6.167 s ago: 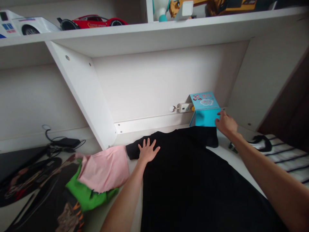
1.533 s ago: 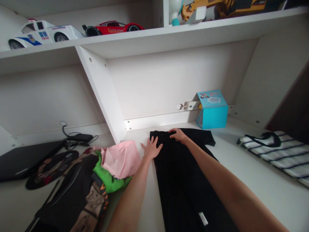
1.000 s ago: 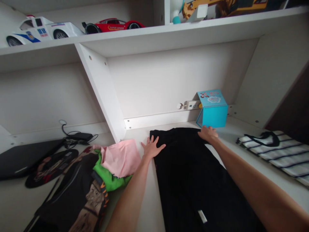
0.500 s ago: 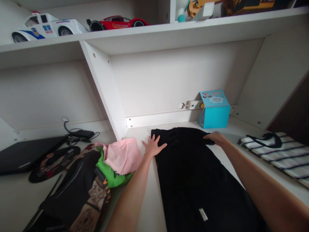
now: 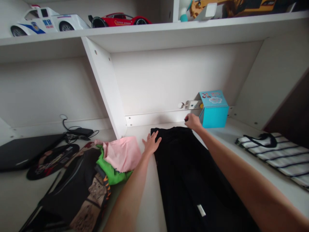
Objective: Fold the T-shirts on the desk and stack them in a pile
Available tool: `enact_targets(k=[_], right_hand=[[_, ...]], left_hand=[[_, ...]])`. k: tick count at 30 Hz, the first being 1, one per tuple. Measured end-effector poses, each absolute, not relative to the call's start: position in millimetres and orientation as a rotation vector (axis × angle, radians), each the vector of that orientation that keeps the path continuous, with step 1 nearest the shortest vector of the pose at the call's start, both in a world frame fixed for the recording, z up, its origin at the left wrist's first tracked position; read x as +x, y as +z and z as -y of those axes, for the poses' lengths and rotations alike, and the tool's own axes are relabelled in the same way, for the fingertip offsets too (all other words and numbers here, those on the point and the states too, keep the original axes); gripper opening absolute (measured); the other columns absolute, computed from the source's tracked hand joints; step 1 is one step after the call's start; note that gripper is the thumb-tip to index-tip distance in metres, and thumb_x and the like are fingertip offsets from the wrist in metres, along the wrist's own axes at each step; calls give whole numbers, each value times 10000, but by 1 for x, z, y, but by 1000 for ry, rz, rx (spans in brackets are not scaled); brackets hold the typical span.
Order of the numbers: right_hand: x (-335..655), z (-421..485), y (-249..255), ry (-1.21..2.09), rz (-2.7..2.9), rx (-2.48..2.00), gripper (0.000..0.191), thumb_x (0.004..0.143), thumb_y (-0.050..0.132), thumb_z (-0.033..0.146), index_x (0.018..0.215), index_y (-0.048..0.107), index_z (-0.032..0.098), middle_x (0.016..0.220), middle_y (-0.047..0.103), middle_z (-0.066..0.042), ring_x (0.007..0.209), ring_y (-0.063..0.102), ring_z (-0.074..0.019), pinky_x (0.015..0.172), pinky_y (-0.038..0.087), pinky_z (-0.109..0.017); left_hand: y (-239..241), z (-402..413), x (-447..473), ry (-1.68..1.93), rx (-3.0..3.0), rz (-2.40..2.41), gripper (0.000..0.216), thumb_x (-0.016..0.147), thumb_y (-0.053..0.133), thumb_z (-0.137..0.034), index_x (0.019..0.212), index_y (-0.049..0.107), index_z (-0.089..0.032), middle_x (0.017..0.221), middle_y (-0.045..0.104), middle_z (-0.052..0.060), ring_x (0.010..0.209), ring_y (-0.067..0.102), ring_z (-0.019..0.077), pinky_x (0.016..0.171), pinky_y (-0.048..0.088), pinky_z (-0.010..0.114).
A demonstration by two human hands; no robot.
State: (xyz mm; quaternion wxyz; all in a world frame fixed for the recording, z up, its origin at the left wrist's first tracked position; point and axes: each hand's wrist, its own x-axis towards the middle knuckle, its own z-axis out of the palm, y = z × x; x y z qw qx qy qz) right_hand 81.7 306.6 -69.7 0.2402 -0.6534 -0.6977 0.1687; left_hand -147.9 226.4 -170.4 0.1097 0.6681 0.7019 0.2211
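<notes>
A black garment [image 5: 183, 161] lies spread on the white desk, with a small white tag [image 5: 201, 210] showing on its near part. My left hand [image 5: 151, 142] rests with fingers spread on its far left corner. Raised over the far edge, my right hand [image 5: 193, 122] is closed; a dark bit of the cloth shows at its fingertips. My right forearm crosses above the garment's right side and hides part of it.
Left of the garment lie pink cloth [image 5: 123, 153], green cloth [image 5: 111, 170], a dark printed garment [image 5: 77, 187] and a black laptop [image 5: 29, 151]. A blue desk calendar [image 5: 214, 114] stands behind my right hand. A folded striped shirt [image 5: 277, 154] lies right. Toy cars [image 5: 48, 24] sit on the shelf above.
My right hand has moved left and upward, bringing the garment's far right corner inward, so its far edge is narrower. My left hand has stayed near the left corner.
</notes>
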Motion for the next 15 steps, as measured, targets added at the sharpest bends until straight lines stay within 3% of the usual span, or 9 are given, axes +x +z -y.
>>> enact_targets(k=[4, 7, 10, 15], right_hand=[[7, -266, -70, 512, 2258, -1373, 257, 872, 545, 325, 1064, 569, 155, 1060, 589, -51, 910, 578, -157, 806, 484, -362], [-5, -234, -67, 586, 2436, -1103, 199, 815, 607, 273, 994, 616, 186, 1022, 619, -26, 844, 594, -127, 804, 462, -273], [40, -210, -61, 619, 2485, -1044, 229, 798, 587, 272, 1021, 622, 230, 1040, 629, -14, 804, 605, -128, 745, 446, -222], [170, -153, -87, 689, 2480, -1334, 328, 772, 568, 420, 1026, 621, 220, 984, 657, -54, 834, 606, -207, 759, 435, -296]], left_hand=[[-170, -229, -150, 617, 1929, -2082, 515, 898, 158, -547, 1392, 212, -409, 1427, 351, -57, 1366, 161, 257, 1038, 62, 644], [-169, -229, -151, 607, 1900, -2088, 497, 912, 149, -490, 1395, 214, -391, 1407, 385, -52, 1349, 219, 240, 1045, 79, 632], [-170, -229, -151, 644, 1898, -2057, 494, 918, 148, -471, 1398, 215, -373, 1369, 443, -41, 1342, 233, 223, 1052, 66, 622], [-174, -230, -150, 679, 1948, -2069, 477, 916, 182, -481, 1366, 291, -369, 1342, 477, -26, 1332, 247, 241, 1034, 65, 641]])
